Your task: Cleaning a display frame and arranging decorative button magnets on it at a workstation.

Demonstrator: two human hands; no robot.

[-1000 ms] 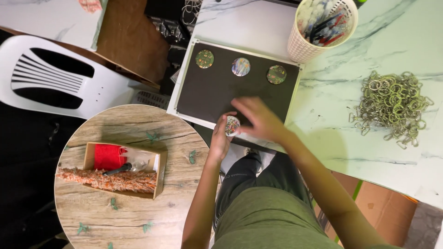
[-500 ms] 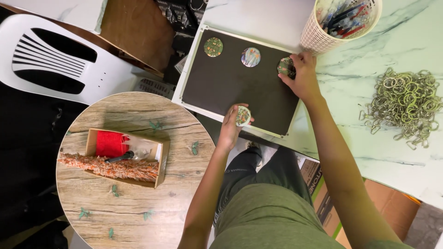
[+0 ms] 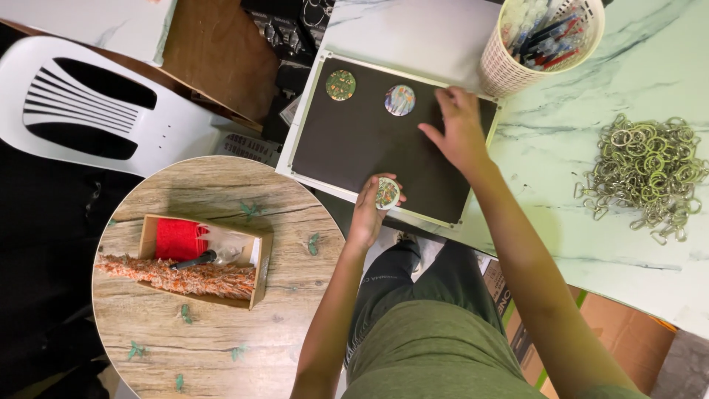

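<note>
Badge (image 3: 387, 193) pinched in left hand (image 3: 371, 210) at near edge of black board (image 3: 354, 140), same as a moment ago. Right hand (image 3: 459, 129) now flat over board's far right corner, covering third badge there; grip cannot be told. Two badges (image 3: 340, 85) along far edge.

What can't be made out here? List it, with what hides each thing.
- Head view: the right hand lies flat on the black mat; whatever is under its palm is covered.
- The picture on the round badge in the left hand is too small to read.
- The pen basket is cut off by the top edge.
- The box contents are partly covered by an orange bristly strip.
</note>
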